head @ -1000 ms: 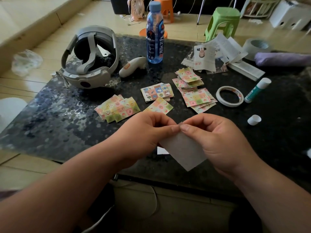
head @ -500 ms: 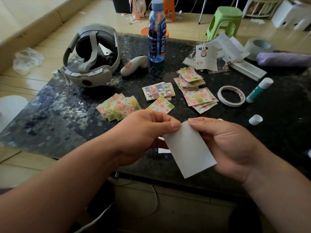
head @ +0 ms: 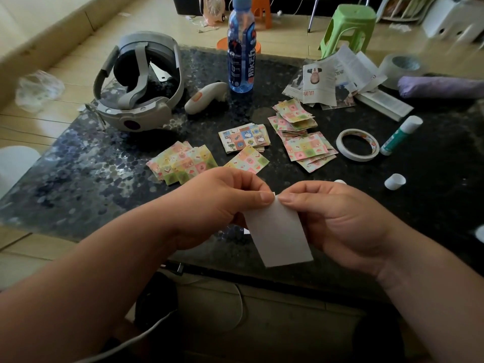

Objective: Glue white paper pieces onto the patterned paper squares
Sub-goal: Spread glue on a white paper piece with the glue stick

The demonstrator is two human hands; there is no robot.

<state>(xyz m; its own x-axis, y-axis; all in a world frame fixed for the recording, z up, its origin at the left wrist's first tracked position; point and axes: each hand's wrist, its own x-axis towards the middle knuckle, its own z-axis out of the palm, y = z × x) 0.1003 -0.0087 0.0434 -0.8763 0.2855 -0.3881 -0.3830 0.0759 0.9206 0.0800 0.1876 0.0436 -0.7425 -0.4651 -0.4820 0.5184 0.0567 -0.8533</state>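
Fingers (head: 258,197) of my left hand (head: 222,205) and right hand (head: 340,221): clamped together on top edge of white paper (head: 277,237), held over near counter (head: 78,179) edge. Patterned squares (head: 309,148): piled beyond, on counter.

Bright daylight comes from far behind the bottle (head: 241,56), where the pale floor (head: 288,35) glows. The dark table (head: 78,184) shines in soft pale patches left of the bottle. In front of the bottle it is dim, so the white paper piece (head: 277,231) looks grey, and under the table's near edge all is black shadow. Far right of the bottle things look smeared. Lines bend near the edges.
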